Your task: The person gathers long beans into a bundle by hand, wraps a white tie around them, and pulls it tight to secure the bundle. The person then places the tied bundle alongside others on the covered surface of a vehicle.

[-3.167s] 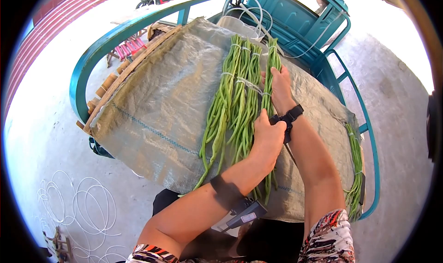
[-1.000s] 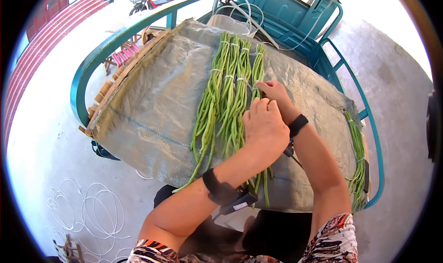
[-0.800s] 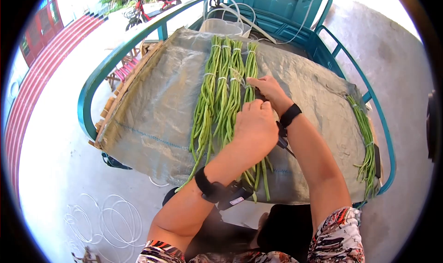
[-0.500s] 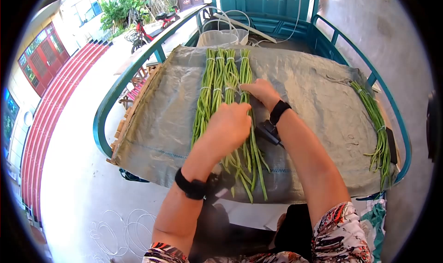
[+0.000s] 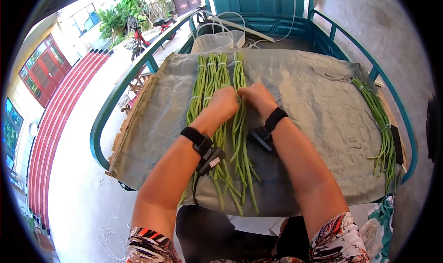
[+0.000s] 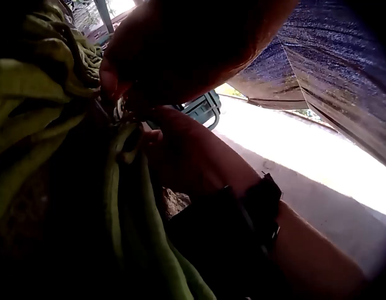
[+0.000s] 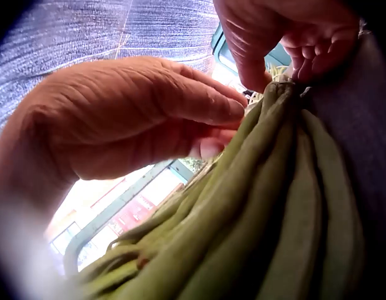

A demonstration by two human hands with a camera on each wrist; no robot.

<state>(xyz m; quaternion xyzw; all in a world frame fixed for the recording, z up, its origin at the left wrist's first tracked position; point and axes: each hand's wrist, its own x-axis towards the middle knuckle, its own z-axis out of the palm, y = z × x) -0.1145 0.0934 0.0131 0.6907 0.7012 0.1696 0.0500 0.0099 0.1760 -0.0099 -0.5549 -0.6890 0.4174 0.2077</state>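
Note:
A bundle of long green beans (image 5: 242, 140) lies lengthwise on the sheet, with both hands meeting at its upper middle. My left hand (image 5: 223, 104) has its fingertips at the white tie (image 7: 279, 79) round the beans, coming from the left. From the other side my right hand (image 5: 258, 97) pinches at the same tie, its fingers curled in the right wrist view. Below the tie the beans fan out loosely toward me. Just left of this bundle lie several tied long-bean bundles (image 5: 197, 94), partly hidden by my left forearm.
A brownish woven sheet (image 5: 309, 138) covers the bed of a teal cargo tricycle, with a side rail (image 5: 390, 94) at right. Another bean bundle (image 5: 378, 124) lies by the right edge. Clear plastic tubs (image 5: 213, 42) stand beyond the sheet. A coil of white cord (image 5: 110, 242) lies on the ground.
The right hand has gone from gripping the bundle's upper part to pinching its tie. The left hand has moved up and beside it. The head view has tilted up and swung round.

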